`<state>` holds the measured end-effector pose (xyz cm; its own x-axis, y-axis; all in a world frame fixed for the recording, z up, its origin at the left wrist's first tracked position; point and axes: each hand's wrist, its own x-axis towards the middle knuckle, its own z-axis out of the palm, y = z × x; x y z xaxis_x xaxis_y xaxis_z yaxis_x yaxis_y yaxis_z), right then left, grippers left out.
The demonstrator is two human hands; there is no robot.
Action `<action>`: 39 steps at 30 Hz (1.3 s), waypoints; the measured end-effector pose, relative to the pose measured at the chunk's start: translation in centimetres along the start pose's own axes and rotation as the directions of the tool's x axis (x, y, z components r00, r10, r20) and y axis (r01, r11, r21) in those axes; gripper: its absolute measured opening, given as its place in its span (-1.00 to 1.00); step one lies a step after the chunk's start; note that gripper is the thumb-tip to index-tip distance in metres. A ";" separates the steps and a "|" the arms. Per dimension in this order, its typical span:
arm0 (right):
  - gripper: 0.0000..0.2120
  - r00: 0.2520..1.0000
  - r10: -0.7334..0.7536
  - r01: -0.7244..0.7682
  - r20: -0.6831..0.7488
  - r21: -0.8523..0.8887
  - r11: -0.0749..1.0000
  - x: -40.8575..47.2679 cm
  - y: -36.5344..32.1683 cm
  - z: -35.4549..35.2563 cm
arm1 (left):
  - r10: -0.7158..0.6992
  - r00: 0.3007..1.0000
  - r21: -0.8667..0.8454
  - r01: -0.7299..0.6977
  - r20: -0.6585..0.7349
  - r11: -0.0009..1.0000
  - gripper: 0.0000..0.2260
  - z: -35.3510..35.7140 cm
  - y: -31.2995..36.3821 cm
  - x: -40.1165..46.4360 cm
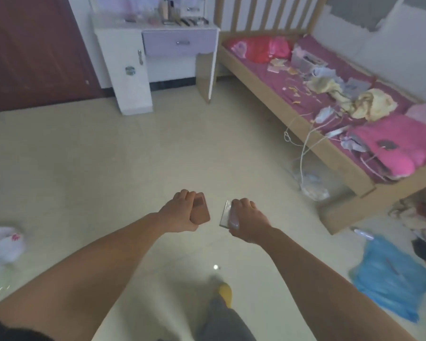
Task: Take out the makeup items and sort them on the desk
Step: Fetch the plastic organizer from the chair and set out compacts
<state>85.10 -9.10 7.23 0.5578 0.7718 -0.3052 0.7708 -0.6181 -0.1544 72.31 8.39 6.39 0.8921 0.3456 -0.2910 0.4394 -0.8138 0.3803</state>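
Both arms reach forward over the floor. My left hand (180, 212) grips a flat brown makeup case (201, 210). My right hand (246, 220) holds a clear flat makeup case (225, 214) together with a pale pink tube. Far ahead stands the white desk (123, 57) with a lilac drawer; several makeup items (182, 20) lie in a row on its top. An open box (305, 61) sits on the bed among scattered small items.
A wooden bed (268, 94) with a purple sheet, pink bedding and cloths fills the right side. White cords hang from its edge. A white bag (3, 244) lies left on the floor, a blue one (391, 279) right. A dark red door (30, 45) stands left of the desk.
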 end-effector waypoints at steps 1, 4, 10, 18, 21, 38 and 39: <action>-0.46 1.000 -0.022 0.022 0.001 -0.022 1.000 2.5 -0.3 -0.7 | -0.022 1.000 -0.002 0.022 -0.013 1.000 -0.31 -0.6 -1.4 1.2; -0.51 0.996 -0.092 0.093 0.015 -0.057 0.994 10.1 -0.9 -2.9 | -0.076 0.995 -0.022 0.075 -0.061 0.997 -0.29 -2.8 -4.7 5.4; -0.53 0.961 -0.273 0.275 0.037 -0.091 0.957 26.5 -2.4 -8.6 | -0.267 0.952 -0.145 0.245 -0.153 0.959 -0.29 -9.9 -10.4 15.3; -0.55 0.904 -0.404 0.423 0.142 -0.156 0.893 45.2 -7.6 -13.6 | -0.421 0.896 -0.258 0.377 -0.142 0.890 -0.27 -16.7 -19.9 25.7; -0.50 0.887 -0.438 0.459 0.147 -0.165 0.873 52.8 -10.6 -14.9 | -0.444 0.886 -0.251 0.402 -0.136 0.880 -0.26 -19.7 -25.0 30.2; -0.48 0.914 -0.397 0.403 0.081 -0.066 0.913 92.0 -26.4 -25.8 | -0.373 0.922 -0.142 0.357 -0.106 0.923 -0.28 -43.3 -53.7 56.7; -0.49 0.913 -0.402 0.407 0.076 -0.065 0.911 94.7 -27.0 -26.4 | -0.375 0.920 -0.146 0.358 -0.113 0.922 -0.28 -44.5 -55.3 58.7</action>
<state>125.24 84.56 7.29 0.1760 0.9414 -0.2879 0.9493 -0.2397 -0.2036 105.06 94.42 7.33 0.6678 0.6760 -0.3117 0.7401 -0.5584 0.3747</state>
